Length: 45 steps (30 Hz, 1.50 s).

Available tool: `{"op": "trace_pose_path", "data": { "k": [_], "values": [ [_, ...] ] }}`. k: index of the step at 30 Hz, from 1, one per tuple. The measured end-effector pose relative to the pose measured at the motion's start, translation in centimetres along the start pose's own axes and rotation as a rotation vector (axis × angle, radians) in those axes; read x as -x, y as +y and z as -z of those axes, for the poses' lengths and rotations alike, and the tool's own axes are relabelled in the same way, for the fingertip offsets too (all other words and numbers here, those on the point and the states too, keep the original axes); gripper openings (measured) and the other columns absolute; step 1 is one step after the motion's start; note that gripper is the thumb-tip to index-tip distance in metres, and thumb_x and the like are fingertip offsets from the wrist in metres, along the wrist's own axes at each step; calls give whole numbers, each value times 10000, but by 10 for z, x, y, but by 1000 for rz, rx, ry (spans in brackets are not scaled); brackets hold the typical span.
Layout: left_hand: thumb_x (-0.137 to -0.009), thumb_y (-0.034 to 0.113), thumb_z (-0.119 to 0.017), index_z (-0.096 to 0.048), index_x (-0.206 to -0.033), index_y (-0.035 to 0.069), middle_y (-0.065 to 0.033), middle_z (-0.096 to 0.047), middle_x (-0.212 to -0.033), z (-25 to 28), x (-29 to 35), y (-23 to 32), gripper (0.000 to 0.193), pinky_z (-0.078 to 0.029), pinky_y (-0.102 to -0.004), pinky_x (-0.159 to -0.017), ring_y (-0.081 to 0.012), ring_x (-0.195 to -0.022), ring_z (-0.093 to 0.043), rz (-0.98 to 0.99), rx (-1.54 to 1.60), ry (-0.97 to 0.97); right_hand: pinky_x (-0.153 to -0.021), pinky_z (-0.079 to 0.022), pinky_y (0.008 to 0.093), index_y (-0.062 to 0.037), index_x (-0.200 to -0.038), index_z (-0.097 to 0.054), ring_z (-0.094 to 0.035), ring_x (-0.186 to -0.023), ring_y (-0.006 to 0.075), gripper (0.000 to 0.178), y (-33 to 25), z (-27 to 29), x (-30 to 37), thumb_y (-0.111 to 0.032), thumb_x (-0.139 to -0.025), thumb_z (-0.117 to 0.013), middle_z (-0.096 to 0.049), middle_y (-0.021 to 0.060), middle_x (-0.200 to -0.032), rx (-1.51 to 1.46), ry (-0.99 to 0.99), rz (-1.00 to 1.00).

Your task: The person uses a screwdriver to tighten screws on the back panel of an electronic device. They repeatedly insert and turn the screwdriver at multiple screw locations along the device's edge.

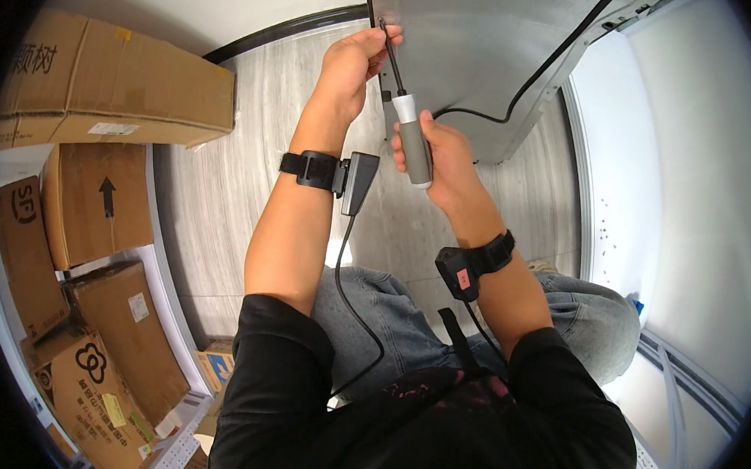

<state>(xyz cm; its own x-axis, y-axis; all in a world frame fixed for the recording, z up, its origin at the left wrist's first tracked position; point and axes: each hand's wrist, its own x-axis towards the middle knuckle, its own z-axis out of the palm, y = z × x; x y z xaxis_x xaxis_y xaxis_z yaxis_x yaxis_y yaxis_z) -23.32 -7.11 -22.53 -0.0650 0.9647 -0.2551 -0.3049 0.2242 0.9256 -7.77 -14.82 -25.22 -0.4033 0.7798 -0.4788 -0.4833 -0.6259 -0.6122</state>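
My right hand is wrapped round the grey and white handle of a screwdriver. Its dark shaft slants up and left to the edge of a grey metal panel. At that edge my left hand pinches with thumb and fingertips close to the screwdriver's tip. Whether it holds the shaft end or a small screw there is too small to tell. A black cable runs across the panel's face. Both wrists carry strapped black devices with cords.
Cardboard boxes fill a shelf on the left, with a large carton above them. A white wall panel stands on the right. Wood-look floor lies below my arms, and my knees in jeans are bent close in.
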Motion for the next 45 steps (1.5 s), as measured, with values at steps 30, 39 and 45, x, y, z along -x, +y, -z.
{"op": "trace_pose_path", "data": {
  "k": [30,39,45],
  "values": [
    [-941,185,-464,-592,-1165,68,-7,-634,-1035,6,-2,-1,282,-375,-259,-853,-105,-918,-525,14,55,-28,-445,-435,263,16,-1080,-522,-543,-483,167,439,-8,6,30,-321,-1012,-249,-608,129,-748,-114,-189,-24],
    [-926,163,-469,-607,-1118,76,-4,-636,-1018,0,-1,0,252,-377,-255,-838,-98,-898,-514,32,33,40,-431,-431,272,-9,-1025,-524,-535,-469,159,375,-10,4,41,-309,-996,-301,-594,100,-699,48,-75,5],
    [-899,141,-476,-614,-1089,69,-14,-639,-1011,4,1,-2,246,-386,-271,-838,-120,-916,-553,39,-41,77,-411,-412,240,-50,-974,-517,-525,-437,127,321,-38,10,57,-350,-964,-403,-587,69,-666,334,-94,108]
  ]
}}
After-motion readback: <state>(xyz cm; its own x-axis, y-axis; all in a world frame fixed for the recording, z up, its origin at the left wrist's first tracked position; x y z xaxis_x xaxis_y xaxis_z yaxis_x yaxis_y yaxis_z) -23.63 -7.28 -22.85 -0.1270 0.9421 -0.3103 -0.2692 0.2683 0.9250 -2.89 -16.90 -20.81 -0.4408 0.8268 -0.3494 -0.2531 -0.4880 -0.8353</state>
